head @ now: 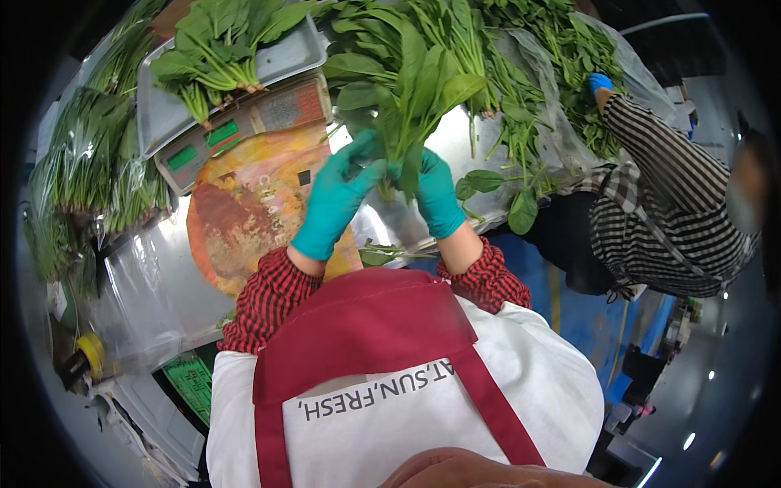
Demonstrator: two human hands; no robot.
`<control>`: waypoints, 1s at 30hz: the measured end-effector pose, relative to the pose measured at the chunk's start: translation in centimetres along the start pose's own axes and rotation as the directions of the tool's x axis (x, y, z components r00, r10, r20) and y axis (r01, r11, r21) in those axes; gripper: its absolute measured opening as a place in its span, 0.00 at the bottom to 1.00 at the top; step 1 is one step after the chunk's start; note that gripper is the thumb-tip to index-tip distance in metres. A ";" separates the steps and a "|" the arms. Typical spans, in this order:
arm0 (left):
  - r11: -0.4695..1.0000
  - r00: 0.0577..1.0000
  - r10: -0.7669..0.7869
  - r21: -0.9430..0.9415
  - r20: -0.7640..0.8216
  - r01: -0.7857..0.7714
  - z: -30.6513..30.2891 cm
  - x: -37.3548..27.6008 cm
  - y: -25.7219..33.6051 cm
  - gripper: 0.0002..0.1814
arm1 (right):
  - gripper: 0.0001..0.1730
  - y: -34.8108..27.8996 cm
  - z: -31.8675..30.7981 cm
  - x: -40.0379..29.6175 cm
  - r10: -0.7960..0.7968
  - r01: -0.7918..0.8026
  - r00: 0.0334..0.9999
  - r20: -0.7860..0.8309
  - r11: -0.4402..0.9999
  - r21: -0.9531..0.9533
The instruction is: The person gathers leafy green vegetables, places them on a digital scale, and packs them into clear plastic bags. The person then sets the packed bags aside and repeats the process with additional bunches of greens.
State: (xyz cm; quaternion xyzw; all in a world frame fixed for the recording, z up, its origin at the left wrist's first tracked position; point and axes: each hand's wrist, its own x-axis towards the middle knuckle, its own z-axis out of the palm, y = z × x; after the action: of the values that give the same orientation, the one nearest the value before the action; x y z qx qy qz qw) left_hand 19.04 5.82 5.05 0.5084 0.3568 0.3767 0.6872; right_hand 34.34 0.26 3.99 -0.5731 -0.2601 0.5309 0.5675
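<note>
A bunch of leafy greens (pixel 409 104), probably spinach, is held upright in front of me, stems down. My right hand (pixel 436 198), in a teal glove, closes around the lower stems, partly covered by a hanging leaf. At the left of the stems is my left hand (pixel 341 192), gloved alike; its thumb reaches the stems and a gap shows between thumb and forefinger. Blur hides whether it grips them. Beneath the hands lies a shiny metal tabletop (pixel 375 213). Loose leafy sprigs (pixel 384 253) rest at its near edge.
A digital scale (pixel 183 158) carries a metal tray (pixel 287 58) with greens. Beside it lies a stained orange sheet (pixel 244 213). Bagged greens (pixel 91 152) stand left; more greens (pixel 482 61) lie behind. At right, a co-worker's blue-gloved hand (pixel 600 82) touches a leafy pile (pixel 579 55).
</note>
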 end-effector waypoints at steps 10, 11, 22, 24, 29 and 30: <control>0.648 0.963 -0.204 -0.714 0.174 0.266 -1.2 -1.2 -5.3 0.14 | 0.14 2.4 1.8 -1.7 0.058 -0.059 0.998 0.037 0.998 0.038; 0.591 0.968 -0.179 -0.767 0.178 0.251 -0.9 -1.1 -5.6 0.15 | 0.15 2.8 1.7 -1.5 0.039 -0.043 0.999 0.029 0.990 0.135; 0.621 0.961 -0.198 -0.734 0.193 0.275 -1.3 -1.4 -3.8 0.21 | 0.10 0.0 -2.1 -1.1 0.083 -0.072 0.996 -0.031 0.960 0.271; 0.648 0.942 -0.169 -0.688 0.290 0.328 -0.7 -1.5 -3.8 0.20 | 0.15 -0.9 -0.3 -1.7 0.248 -0.269 0.957 0.153 0.953 0.137; 0.693 0.916 -0.268 -0.601 0.298 0.399 -1.4 -1.9 -7.3 0.18 | 0.12 1.6 1.2 -1.6 0.219 -0.232 0.959 0.181 0.971 0.052; 0.703 0.932 -0.240 -0.613 0.270 0.359 -1.2 -2.0 -6.9 0.18 | 0.12 1.5 1.4 -1.6 0.197 -0.207 0.971 0.137 0.977 0.060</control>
State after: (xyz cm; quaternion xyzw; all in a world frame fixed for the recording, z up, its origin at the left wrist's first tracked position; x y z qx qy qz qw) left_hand 18.15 3.18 -1.67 0.2013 0.2209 0.3155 0.9006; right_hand 32.14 -0.97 3.35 -0.5393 -0.2171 0.6314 0.5132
